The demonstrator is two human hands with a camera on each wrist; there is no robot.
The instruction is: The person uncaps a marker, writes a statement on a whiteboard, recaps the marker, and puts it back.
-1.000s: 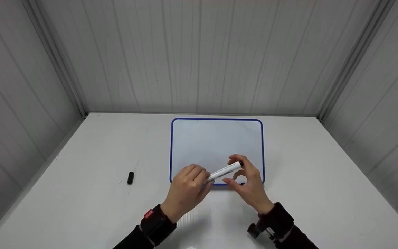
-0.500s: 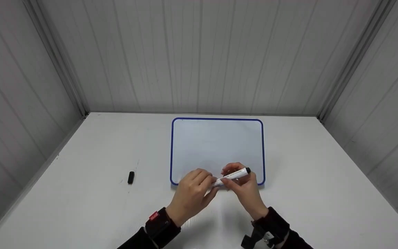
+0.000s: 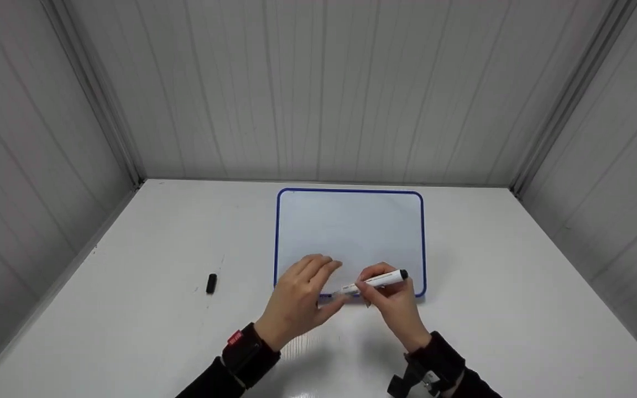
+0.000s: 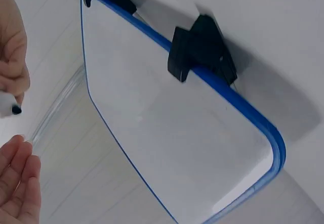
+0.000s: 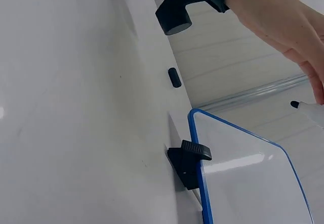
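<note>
While right hand (image 3: 393,301) pinches marker (image 3: 376,281), left hand (image 3: 302,298) relaxed, whiteboard (image 3: 350,232) beneath

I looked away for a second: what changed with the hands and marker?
The left hand let go of the marker and opened; the right hand now holds it alone, lower, near the whiteboard's front edge. Whiteboard and cap stayed put.

whiteboard (image 3: 350,232) mid-table (image 3: 517,309) | cap (image 3: 211,283) well left | marker (image 3: 376,281) over board's near edge, seemingly
</note>
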